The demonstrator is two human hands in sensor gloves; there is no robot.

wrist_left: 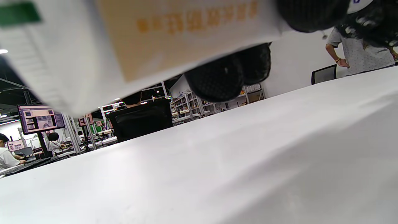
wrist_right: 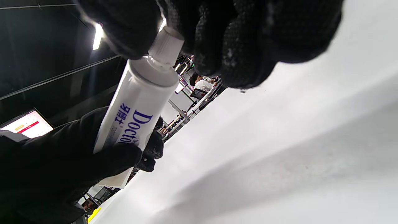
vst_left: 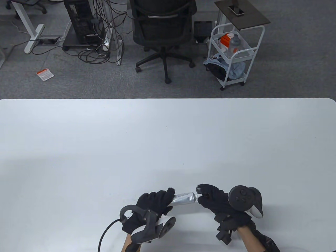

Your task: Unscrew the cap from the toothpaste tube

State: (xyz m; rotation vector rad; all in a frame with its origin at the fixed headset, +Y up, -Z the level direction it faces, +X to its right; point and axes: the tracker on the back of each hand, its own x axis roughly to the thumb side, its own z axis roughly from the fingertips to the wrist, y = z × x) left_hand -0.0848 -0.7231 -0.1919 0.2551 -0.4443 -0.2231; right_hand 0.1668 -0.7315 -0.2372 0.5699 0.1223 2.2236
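Note:
A white toothpaste tube (vst_left: 183, 198) is held level above the table near its front edge. My left hand (vst_left: 155, 203) grips the tube's body and tail end. My right hand (vst_left: 210, 197) pinches the white cap (wrist_right: 165, 46) at the tube's right end. In the right wrist view the cap sits on the tube (wrist_right: 136, 105) between my gloved fingertips (wrist_right: 236, 46), and the left hand (wrist_right: 62, 158) wraps the lower part. The left wrist view shows the tube (wrist_left: 130, 40) close up, blurred, with fingers (wrist_left: 227, 74) under it.
The white table (vst_left: 168, 147) spreads wide ahead of both hands. Beyond its far edge stand an office chair (vst_left: 164, 31) and a white cart (vst_left: 233, 52) on grey carpet. A black cable (vst_left: 106, 233) runs from the left tracker.

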